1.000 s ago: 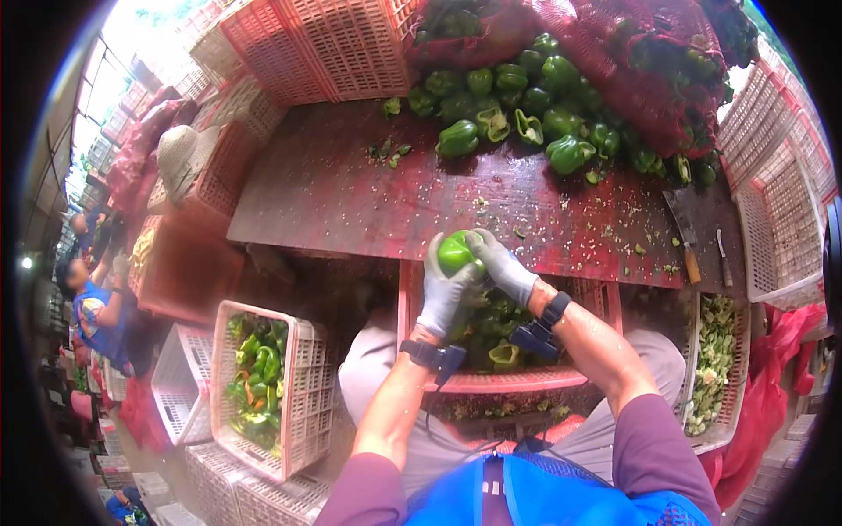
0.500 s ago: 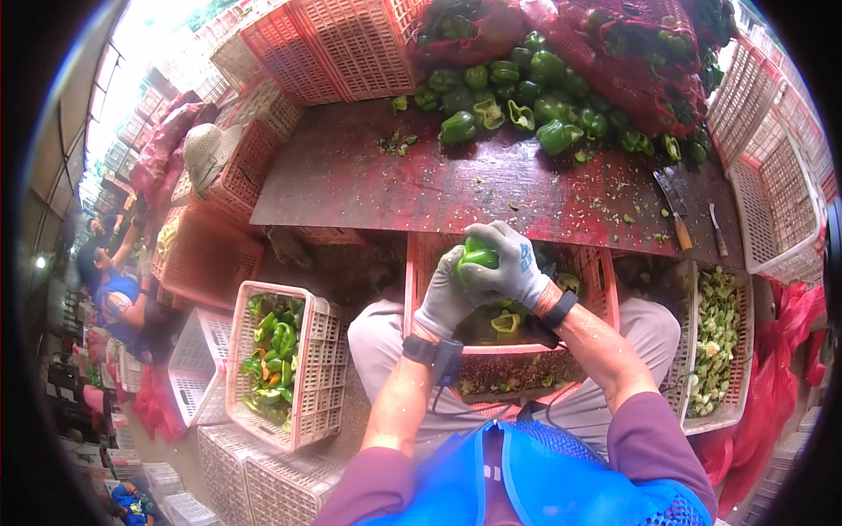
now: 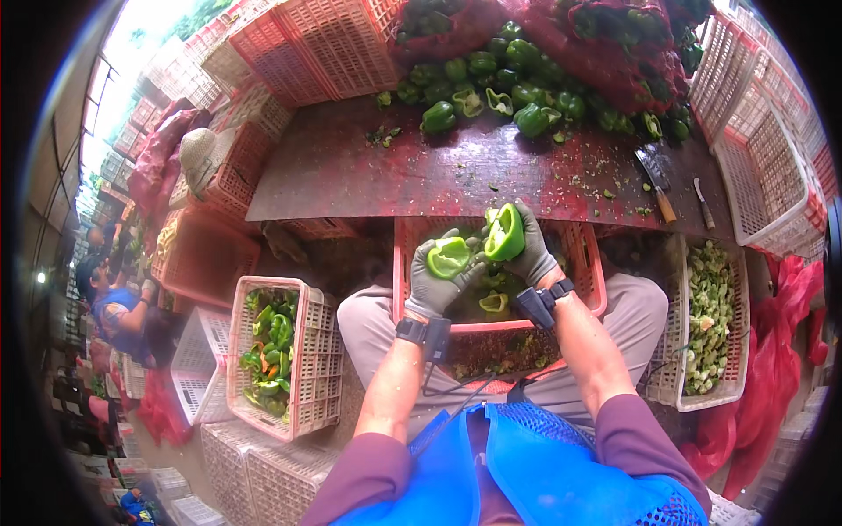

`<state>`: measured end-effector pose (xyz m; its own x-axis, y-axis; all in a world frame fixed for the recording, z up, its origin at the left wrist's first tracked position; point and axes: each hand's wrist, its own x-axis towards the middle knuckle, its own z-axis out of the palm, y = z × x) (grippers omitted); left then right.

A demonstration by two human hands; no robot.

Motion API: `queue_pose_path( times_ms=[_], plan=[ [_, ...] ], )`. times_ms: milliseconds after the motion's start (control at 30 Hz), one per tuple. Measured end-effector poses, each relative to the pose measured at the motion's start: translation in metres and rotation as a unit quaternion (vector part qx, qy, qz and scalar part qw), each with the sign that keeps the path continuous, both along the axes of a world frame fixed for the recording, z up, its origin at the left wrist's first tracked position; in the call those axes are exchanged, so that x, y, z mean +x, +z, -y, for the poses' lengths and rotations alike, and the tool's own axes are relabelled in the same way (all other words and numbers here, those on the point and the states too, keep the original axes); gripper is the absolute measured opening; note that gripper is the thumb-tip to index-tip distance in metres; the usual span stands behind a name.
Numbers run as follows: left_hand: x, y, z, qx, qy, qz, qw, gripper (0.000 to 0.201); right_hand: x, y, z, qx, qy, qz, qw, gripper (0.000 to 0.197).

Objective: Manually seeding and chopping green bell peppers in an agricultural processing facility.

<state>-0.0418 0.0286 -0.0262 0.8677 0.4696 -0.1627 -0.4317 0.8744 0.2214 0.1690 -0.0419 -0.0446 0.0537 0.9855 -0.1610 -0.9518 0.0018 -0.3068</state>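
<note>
Two opened pieces of a green bell pepper are in my gloved hands, their pale insides facing up. My left hand [image 3: 441, 279] is closed round one pepper half [image 3: 448, 258]. In my right hand [image 3: 531, 248] is the other, larger pepper half [image 3: 504, 233], held a little higher. Both hands are over a red plastic crate [image 3: 593, 272] between my knees, where more pepper pieces [image 3: 494, 302] lie. Part of the crate's contents is hidden by my hands.
A reddish tabletop [image 3: 333, 175] ahead bears heaped whole peppers [image 3: 522, 54], a cleaver [image 3: 653, 180] and a small knife [image 3: 703, 203]. On my left is a crate of peppers [image 3: 274, 346]; on my right, a crate of pale green scraps [image 3: 710, 320]. Another person [image 3: 123, 307] works far left.
The green pepper, whole between my two hands before, is now in two pieces. My hands have moved apart, one piece in each.
</note>
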Motion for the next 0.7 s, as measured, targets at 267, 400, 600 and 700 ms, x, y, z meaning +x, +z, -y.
queue_pose_path(
  times_ms=[267, 400, 600, 700],
  plan=[
    [0.020, 0.009, -0.004, 0.540, 0.136, -0.378, 0.740, 0.060, -0.011, 0.016, -0.005, -0.013, 0.125, 0.064, 0.990, 0.050],
    [0.035, 0.008, -0.002, 0.512, 0.053, -0.352, 0.782, 0.041, -0.018, -0.005, -0.009, -0.015, 0.269, 0.046, 0.962, 0.053],
    [0.048, 0.005, 0.009, 0.300, 0.227, -0.455, 0.807, 0.030, -0.027, -0.017, 0.006, -0.176, 0.033, 0.374, 0.910, 0.074],
    [0.048, -0.005, 0.009, 0.320, 0.265, -0.488, 0.768, 0.030, -0.044, 0.002, 0.030, -0.145, -0.078, 0.659, 0.734, 0.074]
  ],
)
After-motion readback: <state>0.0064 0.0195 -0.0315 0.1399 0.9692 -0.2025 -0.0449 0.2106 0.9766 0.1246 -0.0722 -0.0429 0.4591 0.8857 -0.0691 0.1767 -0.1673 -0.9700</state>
